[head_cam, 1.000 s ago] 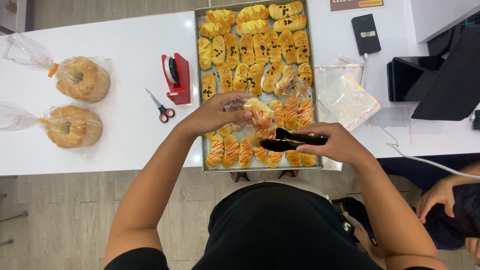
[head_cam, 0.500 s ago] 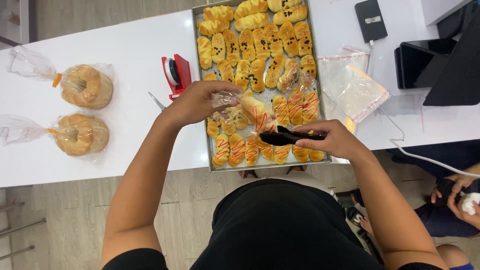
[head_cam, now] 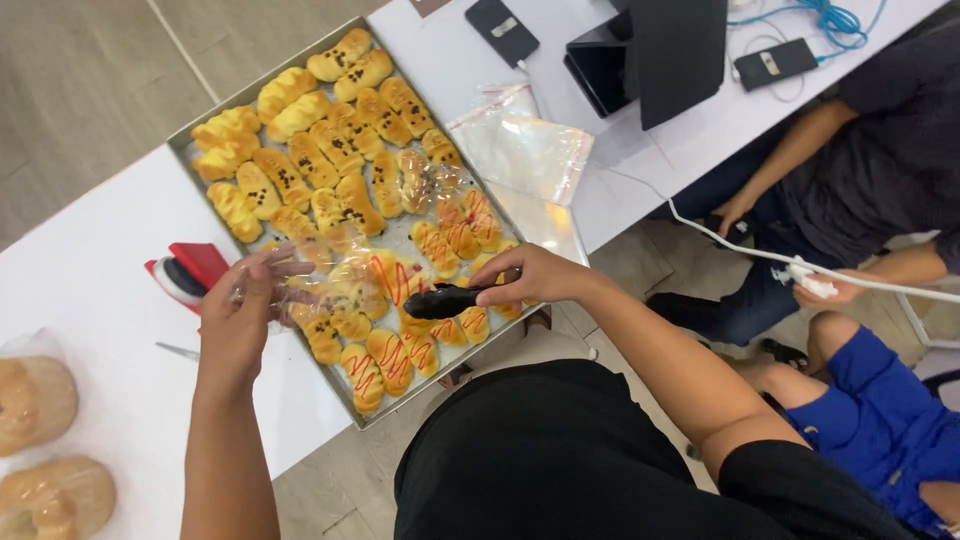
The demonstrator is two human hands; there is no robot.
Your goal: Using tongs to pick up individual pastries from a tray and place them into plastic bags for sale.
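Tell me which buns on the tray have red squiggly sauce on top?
The buns at the tray's near end, by the person's tongs, have red zigzags. The far buns carry dark dots instead.

One camera sits on my head and looks steeply down past my chest, close over my left hand (head_cam: pixel 245 320) and right hand (head_cam: pixel 530 280), onto the baking tray (head_cam: pixel 180 140) and white table (head_cam: pixel 90 330).
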